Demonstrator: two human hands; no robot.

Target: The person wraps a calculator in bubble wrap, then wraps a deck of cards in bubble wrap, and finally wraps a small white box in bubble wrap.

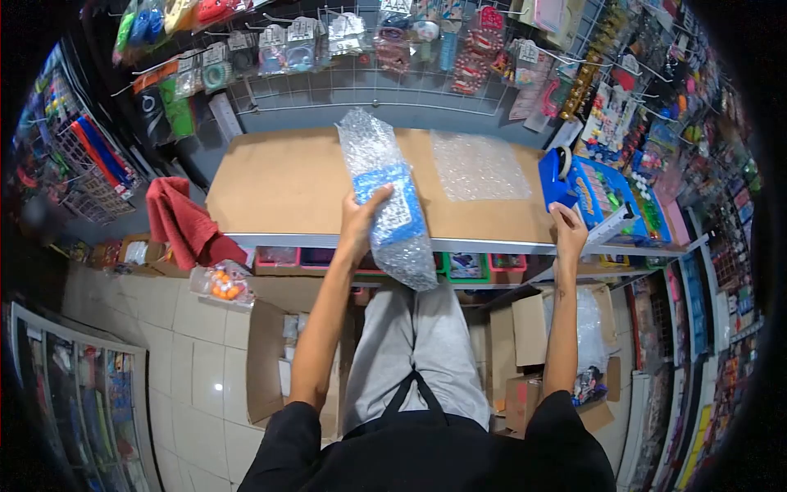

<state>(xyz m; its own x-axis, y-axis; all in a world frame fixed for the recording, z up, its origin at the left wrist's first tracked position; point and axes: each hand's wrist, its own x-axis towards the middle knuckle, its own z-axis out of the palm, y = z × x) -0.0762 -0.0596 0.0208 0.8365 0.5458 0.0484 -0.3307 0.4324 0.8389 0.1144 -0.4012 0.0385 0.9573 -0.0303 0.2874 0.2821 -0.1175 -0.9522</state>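
Package [397,205] in bubble wrap: grasped by left hand [362,220], well left of blue tape dispenser [552,187]. Right hand [569,233]: fingertips pinched together at dispenser's near end; cannot tell whether they hold tape. Flat bubble sheet [480,168] on counter [279,189], just left of dispenser.

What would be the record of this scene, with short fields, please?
left hand: holds the bubble-wrapped package, blue inside
right hand: fingertips close together beside the blue tape dispenser; holding tape: cannot tell
table: brown top
bubble wrap sheet: flat on table, right of package
red cloth: at table's left end
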